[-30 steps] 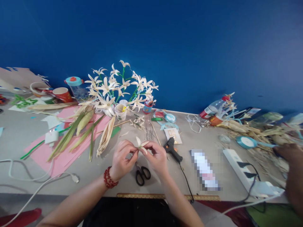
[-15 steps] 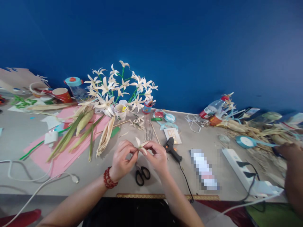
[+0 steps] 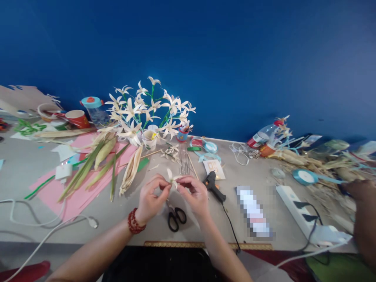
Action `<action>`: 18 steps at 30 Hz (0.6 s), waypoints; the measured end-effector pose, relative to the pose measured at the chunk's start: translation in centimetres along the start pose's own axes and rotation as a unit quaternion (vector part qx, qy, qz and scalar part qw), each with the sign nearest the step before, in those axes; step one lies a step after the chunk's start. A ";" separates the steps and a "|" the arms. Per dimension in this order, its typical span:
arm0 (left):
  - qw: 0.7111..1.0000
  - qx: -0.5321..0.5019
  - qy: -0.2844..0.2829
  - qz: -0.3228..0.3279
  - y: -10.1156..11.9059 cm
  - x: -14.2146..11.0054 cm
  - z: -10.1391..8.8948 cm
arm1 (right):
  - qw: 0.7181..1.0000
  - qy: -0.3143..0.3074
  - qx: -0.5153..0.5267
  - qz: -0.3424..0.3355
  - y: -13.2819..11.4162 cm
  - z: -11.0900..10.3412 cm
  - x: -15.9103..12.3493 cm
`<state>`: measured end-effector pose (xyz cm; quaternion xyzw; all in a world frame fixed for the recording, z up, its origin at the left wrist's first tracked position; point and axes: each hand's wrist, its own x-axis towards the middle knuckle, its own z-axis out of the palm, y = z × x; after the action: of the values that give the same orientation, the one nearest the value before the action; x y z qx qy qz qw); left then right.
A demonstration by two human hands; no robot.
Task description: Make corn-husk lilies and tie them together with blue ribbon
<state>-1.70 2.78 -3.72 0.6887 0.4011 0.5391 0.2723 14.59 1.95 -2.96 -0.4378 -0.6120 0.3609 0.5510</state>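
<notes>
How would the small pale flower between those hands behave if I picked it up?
The small pale flower is probably light, since the left hand and right hand seem to hold it only by the fingertips. Its upper petal stands up unsupported, suggesting some stiffness. The petals look thin, so they might crease or tear if squeezed.

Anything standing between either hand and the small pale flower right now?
Nothing visible does: the left hand and right hand both pinch the pale flower at their fingertips. The scissors lie below, not between hands and flower.
</notes>
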 end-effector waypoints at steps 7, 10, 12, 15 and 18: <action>0.974 -0.184 0.002 -0.132 -0.9 -0.1 0.4 | 0.999 -0.007 -0.045 -0.025 0.3 1.2 -1.3; 0.942 -0.266 0.011 -0.206 -1.2 -0.4 0.7 | 0.996 -0.025 -0.085 -0.030 0.0 1.8 -1.5; 0.926 -0.299 0.023 -0.230 -1.4 -0.6 0.8 | 0.992 -0.021 -0.119 -0.037 -0.1 2.1 -1.5; 0.915 -0.322 0.035 -0.241 -1.5 -0.7 0.9 | 0.985 -0.020 -0.159 -0.057 -0.2 2.4 -1.5; 0.913 -0.326 0.045 -0.241 -1.5 -0.7 1.0 | 0.984 -0.013 -0.168 -0.058 -0.1 2.6 -1.5</action>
<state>-1.20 3.08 -5.57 0.4192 0.3683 0.5881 0.5854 12.02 0.61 -3.73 -0.4829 -0.6952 0.2259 0.4822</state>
